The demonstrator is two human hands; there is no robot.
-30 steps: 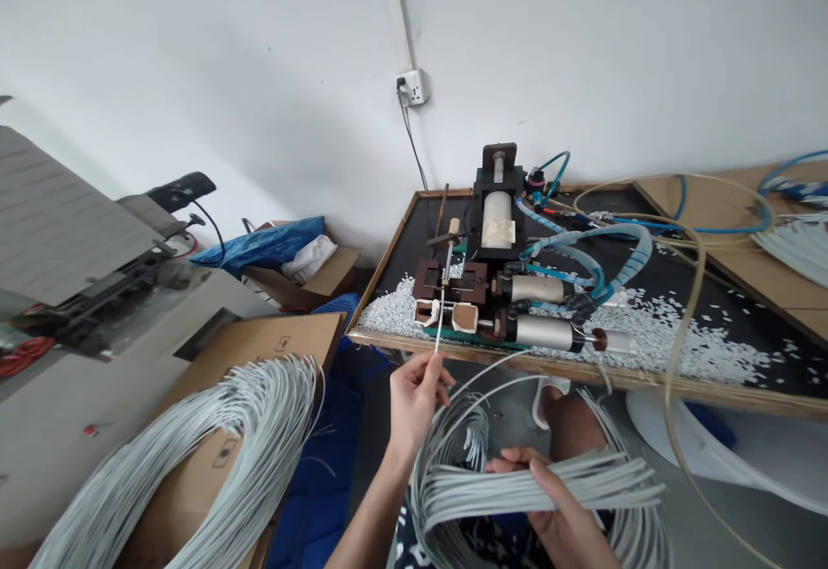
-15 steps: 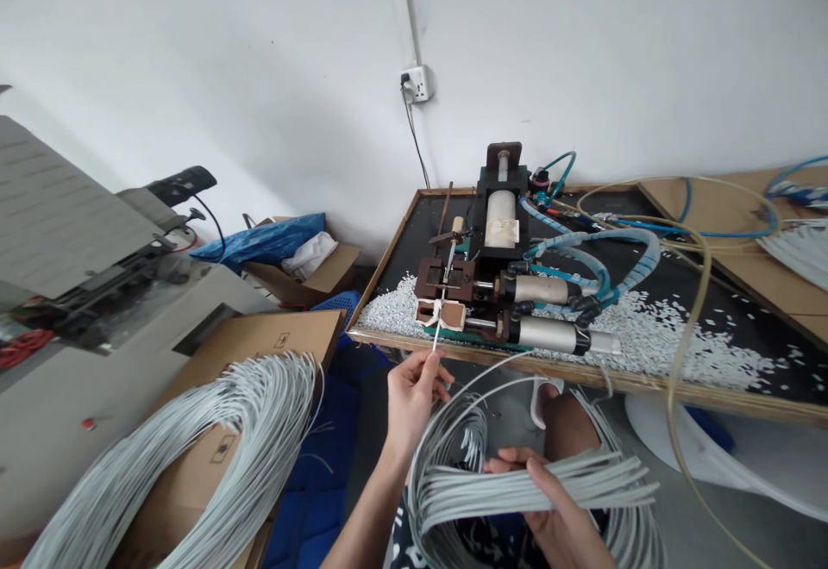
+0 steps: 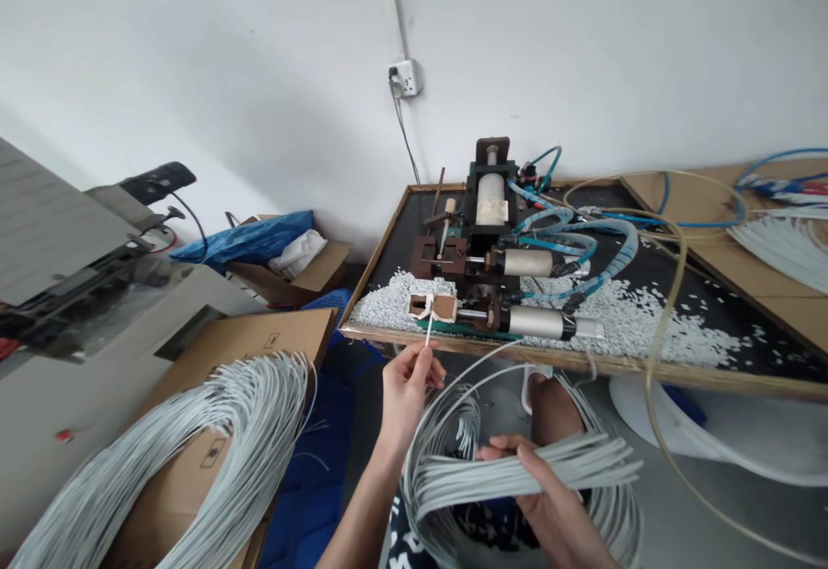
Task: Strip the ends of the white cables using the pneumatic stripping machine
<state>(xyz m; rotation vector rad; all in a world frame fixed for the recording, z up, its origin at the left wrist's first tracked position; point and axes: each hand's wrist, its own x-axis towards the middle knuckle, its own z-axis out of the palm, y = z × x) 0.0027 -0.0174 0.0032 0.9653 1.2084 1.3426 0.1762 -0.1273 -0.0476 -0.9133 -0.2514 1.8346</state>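
1. The left hand (image 3: pixel 404 384) pinches one white cable (image 3: pixel 428 334) between thumb and fingertips, with the cable's tip at the front clamp (image 3: pixel 432 305) of the pneumatic stripping machine (image 3: pixel 492 207); fingers this near the clamp could get nipped
2. The cable meets the clamp tilted, so it might seat crooked
3. The right hand (image 3: pixel 549 509) is closed round the cable bundle (image 3: pixel 517 476) below the surface (image 3: pixel 647 368); a slack grip could let the coils spring apart and tangle

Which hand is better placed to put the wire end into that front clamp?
Left, probably: left hand pinches a single wire whose tip is near the front clamp; right hand is lower, gripping the wire bundle.
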